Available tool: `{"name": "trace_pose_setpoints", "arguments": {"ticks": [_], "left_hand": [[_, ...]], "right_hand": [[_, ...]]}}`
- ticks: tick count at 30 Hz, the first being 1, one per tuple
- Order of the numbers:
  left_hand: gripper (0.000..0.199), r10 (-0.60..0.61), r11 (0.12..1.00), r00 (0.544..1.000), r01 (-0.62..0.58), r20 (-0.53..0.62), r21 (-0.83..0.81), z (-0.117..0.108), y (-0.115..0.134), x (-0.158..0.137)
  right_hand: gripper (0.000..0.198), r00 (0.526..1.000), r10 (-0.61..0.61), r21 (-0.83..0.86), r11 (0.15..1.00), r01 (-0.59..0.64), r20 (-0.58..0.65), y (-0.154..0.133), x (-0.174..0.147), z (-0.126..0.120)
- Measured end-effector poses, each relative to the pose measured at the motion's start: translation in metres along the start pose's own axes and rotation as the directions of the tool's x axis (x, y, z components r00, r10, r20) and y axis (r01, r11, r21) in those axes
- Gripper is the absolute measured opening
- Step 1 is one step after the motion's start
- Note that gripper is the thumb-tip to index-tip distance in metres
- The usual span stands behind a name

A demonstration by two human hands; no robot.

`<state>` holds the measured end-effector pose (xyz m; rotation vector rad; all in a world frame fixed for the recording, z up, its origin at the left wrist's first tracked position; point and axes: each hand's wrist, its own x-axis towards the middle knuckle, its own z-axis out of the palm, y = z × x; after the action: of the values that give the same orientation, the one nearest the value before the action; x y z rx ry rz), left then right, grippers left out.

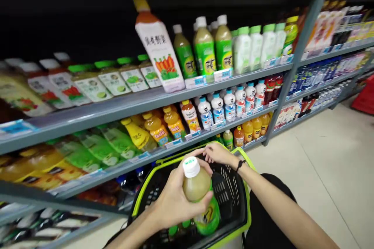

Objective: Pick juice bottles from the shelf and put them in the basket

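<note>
My left hand [182,196] is wrapped around a drink bottle [201,198] with a white cap, cloudy pale yellow-brown contents and a green label. It holds the bottle tilted over a black shopping basket [247,206] with a yellow-green rim. Over the basket's far side is my right hand [217,153], its fingers loosely bent and nothing visible in them. A black band circles that wrist. Down in the basket, partly hidden by my left arm, lie green-capped bottles [173,230].
Shelves of drinks [140,99] run along the left and front. Similar white-capped, green-labelled bottles [204,48] stand on the upper shelf beside a large tilted carton-shaped bottle [160,50]. Pale floor tiles [315,163] spread to the right, with a red object [364,95] at the edge.
</note>
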<state>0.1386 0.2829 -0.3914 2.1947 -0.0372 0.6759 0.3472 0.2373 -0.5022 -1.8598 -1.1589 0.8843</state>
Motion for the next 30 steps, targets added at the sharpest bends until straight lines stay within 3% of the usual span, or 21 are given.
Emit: {"name": "trace_pose_setpoints", "arguments": {"ticks": [3,8,13,16,19,21,24,27,30], "left_hand": [[0.041,0.069,0.994,0.997,-0.064,-0.046,0.09,-0.005,-0.031,-0.015],[0.047,0.18,0.983,0.95,-0.163,-0.256,0.087,-0.004,-0.09,-0.04],[0.048,0.149,0.988,0.952,-0.132,-0.269,0.08,0.005,-0.119,-0.075],[0.047,0.084,0.996,0.973,-0.081,-0.215,0.023,-0.001,-0.119,-0.087],[0.046,-0.07,0.996,0.981,0.06,-0.183,-0.06,-0.01,-0.118,-0.091],[0.046,-0.222,0.971,0.948,0.192,-0.227,-0.145,-0.015,-0.12,-0.09],[0.046,-0.421,0.884,0.858,0.315,-0.294,-0.346,-0.023,-0.126,-0.085],[0.057,-0.508,0.777,0.822,0.307,-0.259,-0.549,-0.033,-0.128,-0.079],[0.071,-0.443,0.758,0.87,0.233,-0.219,-0.609,-0.043,-0.126,-0.078]], "right_hand": [[0.03,0.998,0.059,0.218,0.974,-0.062,0.019,0.001,0.006,0.025],[0.034,0.992,0.055,0.47,0.877,-0.101,0.111,0.006,0.006,0.09],[0.037,0.983,0.107,0.557,0.812,-0.173,0.149,0.014,0.011,0.122],[0.041,0.975,0.111,0.581,0.788,-0.203,0.19,0.012,0.006,0.132],[0.055,0.968,0.107,0.585,0.78,-0.222,0.225,0.01,-0.007,0.139],[0.064,0.962,0.11,0.568,0.788,-0.239,0.251,0.007,-0.015,0.141],[0.07,0.944,0.118,0.52,0.81,-0.271,0.309,0.001,-0.025,0.14],[0.072,0.955,0.05,0.498,0.844,-0.197,0.293,-0.002,-0.029,0.135],[0.071,0.951,-0.047,0.466,0.878,-0.106,0.306,0.001,-0.03,0.125]]}}
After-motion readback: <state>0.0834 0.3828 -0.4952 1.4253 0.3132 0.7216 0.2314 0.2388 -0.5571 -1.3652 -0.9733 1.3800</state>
